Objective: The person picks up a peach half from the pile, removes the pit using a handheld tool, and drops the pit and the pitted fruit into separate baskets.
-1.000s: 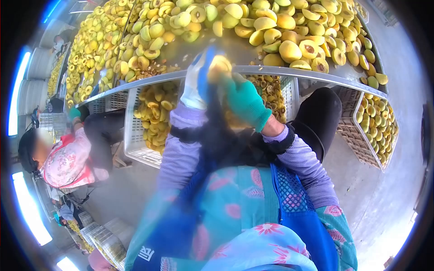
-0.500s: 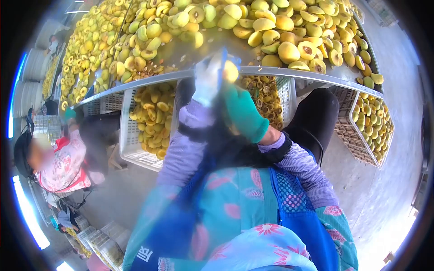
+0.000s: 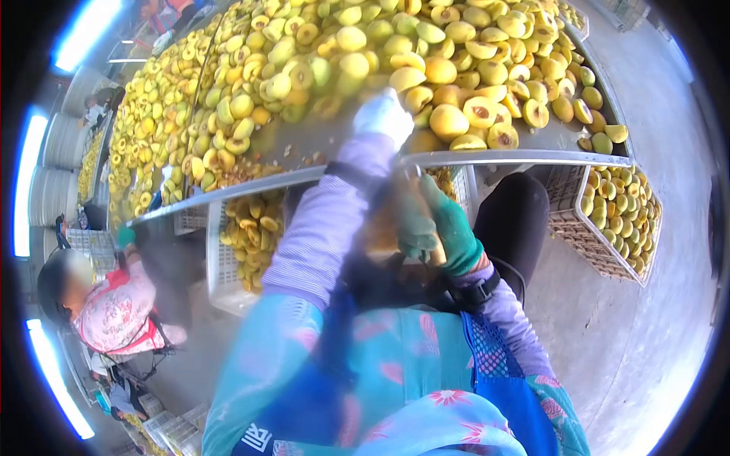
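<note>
Yellow fruit (image 3: 449, 121) is heaped across a metal table (image 3: 308, 140), with a bare grey strip left near its rim. The skins are coloured from clear yellow to greenish, smooth and rounded; many pieces are halved, and in those turned face up a brown hollow is shown at the centre (a few are seen only from the domed side). Over the near edge of the heap the white-gloved left hand (image 3: 384, 118) is extended; its fingers are blurred, and it cannot be told how far they are opened or whether a piece is held. By the green-gloved right hand (image 3: 445, 232), below the rim, a tool with a pale brown handle (image 3: 437, 252) is gripped, the fingers curled around it. More fruit is held in a slatted crate (image 3: 572, 222) at the right.
</note>
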Demonstrator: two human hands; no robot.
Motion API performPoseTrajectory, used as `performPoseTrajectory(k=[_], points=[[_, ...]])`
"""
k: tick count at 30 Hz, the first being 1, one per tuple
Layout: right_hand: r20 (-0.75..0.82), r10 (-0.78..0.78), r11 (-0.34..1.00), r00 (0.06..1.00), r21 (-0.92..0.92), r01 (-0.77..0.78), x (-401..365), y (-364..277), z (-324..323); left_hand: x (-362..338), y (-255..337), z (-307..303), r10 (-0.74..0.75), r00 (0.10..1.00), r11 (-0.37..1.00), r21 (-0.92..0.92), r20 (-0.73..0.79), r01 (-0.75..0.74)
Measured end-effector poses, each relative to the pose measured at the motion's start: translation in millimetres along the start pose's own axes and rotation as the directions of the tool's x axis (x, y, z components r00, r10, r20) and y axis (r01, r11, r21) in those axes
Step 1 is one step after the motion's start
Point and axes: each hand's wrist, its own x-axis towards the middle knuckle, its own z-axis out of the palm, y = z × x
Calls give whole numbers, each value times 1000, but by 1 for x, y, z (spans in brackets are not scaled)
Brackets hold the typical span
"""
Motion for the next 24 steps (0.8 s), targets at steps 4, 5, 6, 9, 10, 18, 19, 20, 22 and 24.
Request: performPoseTrajectory(k=[4,5,6,9,10,18,19,20,22,24], points=[[-4,-82,996,997,28,82,-7,-14,-5,-1,13,0,-44,999,998,-53,3,45],[-16,-97,995,995,20,97,-4,-17,-3,2,11,-2,-61,998,996,-71,-1,61],[3,-134,987,991,-93,134,-1,-20,0,7,4,-1,-54,998,996,-74,22,55],[-124,-740,483,661,-781,395,11,-56,-35,3,-1,-4,-48,996,984,-170,69,59],[16,-867,148,497,-946,289,9,-81,-48,1,2,-2,-68,996,976,-202,64,80],[42,-653,-676,756,417,-607,-48,-342,-104,-36,-92,-53,-59,991,830,-558,-117,-16],[-40,-656,-708,754,381,-595,-45,-342,-106,-61,-117,-79,-103,985,792,-610,-140,-4],[14,-621,-727,783,362,-583,-37,-310,-80,-91,-151,-95,-236,964,781,-615,-125,111],[86,-644,-699,760,337,-631,-21,-272,-61,-171,-259,-95,-416,909,648,-704,-7,291],[110,-747,-645,656,124,-754,-4,-263,-77,-209,-332,-55,-599,801,769,-283,-9,573]])
